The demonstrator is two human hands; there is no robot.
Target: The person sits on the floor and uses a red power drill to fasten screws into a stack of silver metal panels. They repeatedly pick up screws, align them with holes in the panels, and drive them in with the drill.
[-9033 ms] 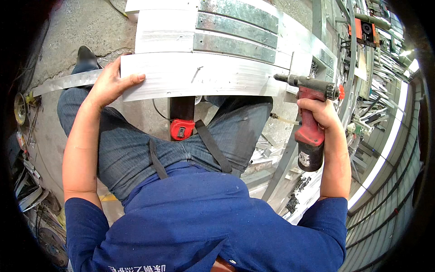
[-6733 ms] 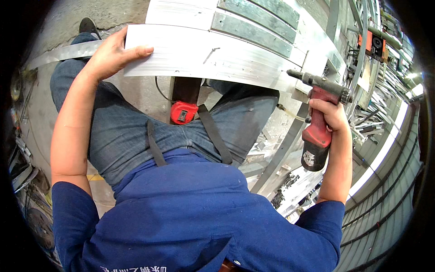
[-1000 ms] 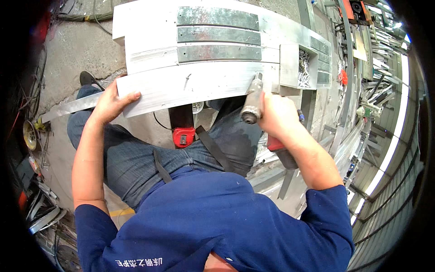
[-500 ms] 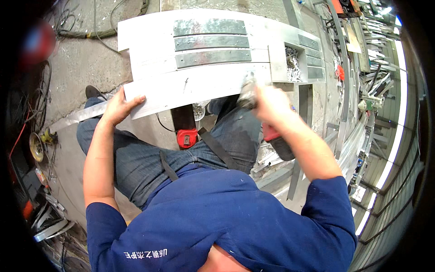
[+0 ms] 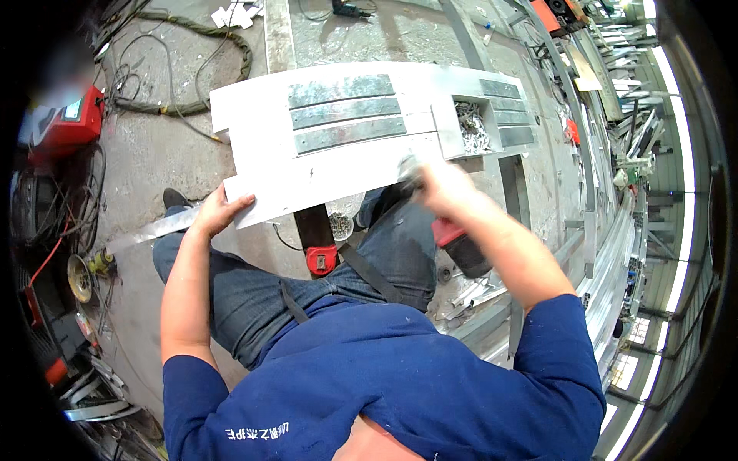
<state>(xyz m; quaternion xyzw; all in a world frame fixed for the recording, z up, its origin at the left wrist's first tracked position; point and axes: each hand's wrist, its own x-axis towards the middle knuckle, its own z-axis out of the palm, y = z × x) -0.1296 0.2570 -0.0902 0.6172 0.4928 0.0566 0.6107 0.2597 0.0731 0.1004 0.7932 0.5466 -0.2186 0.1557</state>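
Note:
Across my lap lies a white board [image 5: 269, 188], with grey metal strips [image 5: 346, 109] in a row on its far part. My left hand [image 5: 219, 213] grips the board's near left corner, thumb on top and fingers underneath. Motion smears my right hand [image 5: 446, 188], which is wrapped round a cordless power tool [image 5: 463, 252] with a red and black battery base. The tool's blurred grey head is at the board's near right edge; its contact there cannot be made out. A compartment [image 5: 450, 127] at the board's right holds many small silver pieces.
A red tape measure [image 5: 321, 261] and a clear cup [image 5: 340, 225] of small metal parts sit between my legs. At left are an angle grinder [image 5: 94, 267], a red machine [image 5: 81, 119] and cables [image 5: 181, 107]. Metal bars [image 5: 607, 246] lie along the right.
My view has shifted, so the board appears lower and more floor shows beyond it. My left hand keeps its hold on the corner. The tool stays in my right hand near the board's edge.

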